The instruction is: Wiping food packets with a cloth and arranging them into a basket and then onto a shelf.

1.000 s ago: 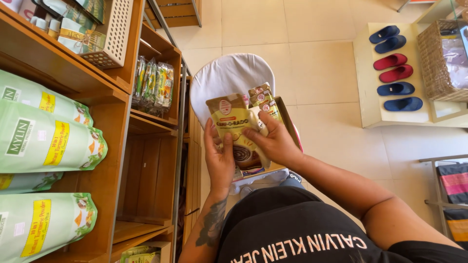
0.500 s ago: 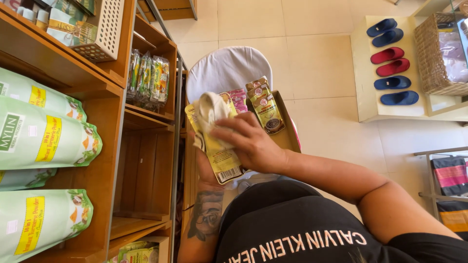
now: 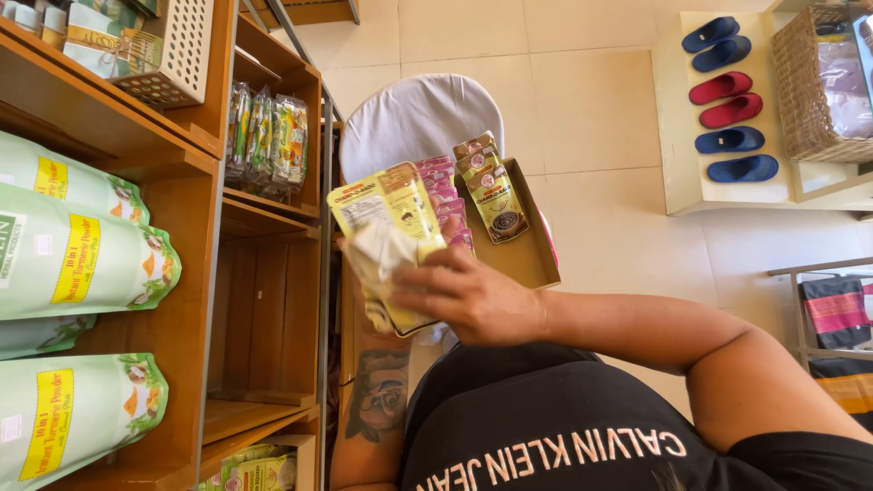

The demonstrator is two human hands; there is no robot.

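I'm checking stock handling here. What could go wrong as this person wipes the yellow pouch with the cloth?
The yellow pouch, gripped only at its lower end, could slip from the left hand as the right hand rubs the white cloth over it. It might fall onto the pouches standing in the cardboard box and tip them.

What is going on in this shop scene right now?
A person in a black shirt holds a yellow pouch in the left hand, while the right hand presses a white cloth against its back. Below sits a cardboard box with more pouches, beside wooden shelves of green bags.
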